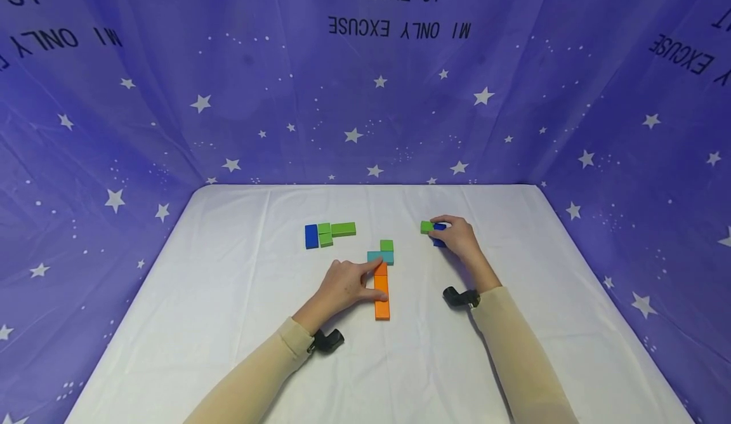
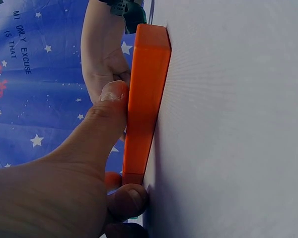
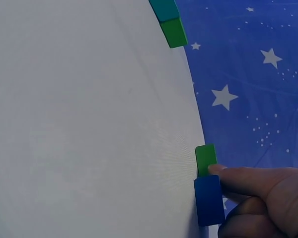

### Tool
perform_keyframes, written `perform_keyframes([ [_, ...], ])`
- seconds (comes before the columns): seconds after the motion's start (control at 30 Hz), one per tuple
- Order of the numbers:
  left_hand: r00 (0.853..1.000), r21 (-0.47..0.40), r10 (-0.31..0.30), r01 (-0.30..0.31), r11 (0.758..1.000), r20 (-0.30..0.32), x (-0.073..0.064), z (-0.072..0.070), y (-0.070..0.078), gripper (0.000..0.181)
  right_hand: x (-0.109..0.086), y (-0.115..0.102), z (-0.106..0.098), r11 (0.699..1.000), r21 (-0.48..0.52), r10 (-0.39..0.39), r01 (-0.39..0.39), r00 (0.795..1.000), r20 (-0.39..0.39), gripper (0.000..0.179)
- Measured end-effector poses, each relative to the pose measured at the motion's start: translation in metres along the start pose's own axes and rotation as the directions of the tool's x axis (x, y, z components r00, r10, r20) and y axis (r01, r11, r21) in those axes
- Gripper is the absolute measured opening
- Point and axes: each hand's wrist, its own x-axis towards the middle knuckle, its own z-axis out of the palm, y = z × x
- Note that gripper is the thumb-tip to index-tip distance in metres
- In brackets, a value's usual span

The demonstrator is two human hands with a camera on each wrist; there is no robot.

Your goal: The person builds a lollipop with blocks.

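My left hand (image 1: pixel 342 283) lies over a column made of a long orange block (image 1: pixel 382 310) and a short orange block (image 1: pixel 381 270). Its thumb rests on the long block, and the index fingertip touches where the short one meets a teal block (image 1: pixel 374 257). A small green block (image 1: pixel 386 245) adjoins the teal block's far side. Farther right, my right hand (image 1: pixel 459 237) pinches a blue block (image 3: pixel 208 201), which stands beside another small green block (image 3: pixel 205 158); one fingertip touches that green block too. The hand partly covers the blue block in the head view.
Left of centre sits another group: a blue block (image 1: pixel 311 236), two small green blocks (image 1: pixel 325 240) and a long green block (image 1: pixel 343 229). A white cloth covers the table (image 1: pixel 240 348). Purple star-printed curtains (image 1: pixel 320 106) enclose its back and sides.
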Motion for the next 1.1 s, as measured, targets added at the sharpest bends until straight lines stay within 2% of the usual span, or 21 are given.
perform_keyframes([
  [0.5, 1.000, 0.014, -0.009, 0.009, 1.000, 0.002, 0.001, 0.001, -0.001, 0.089, -0.003, -0.004, 0.002, 0.999, 0.041, 0.016, -0.015, 1.000, -0.007, 0.046],
  [0.7, 1.000, 0.016, -0.009, 0.009, 1.000, 0.006, 0.000, 0.000, 0.000, 0.090, -0.004, -0.008, 0.001, 1.000, 0.013, -0.016, 0.016, 1.000, -0.021, 0.045],
  [0.93, 1.000, 0.020, 0.001, -0.001, 1.000, 0.001, 0.000, -0.001, 0.001, 0.089, -0.008, -0.016, 0.001, 0.998, 0.027, -0.061, 0.062, 0.998, -0.010, 0.044],
  [1.1, 1.000, 0.007, -0.012, 0.012, 1.000, 0.006, 0.000, -0.001, 0.002, 0.089, -0.009, -0.022, 0.004, 0.997, 0.022, -0.071, 0.071, 0.997, -0.017, 0.044],
])
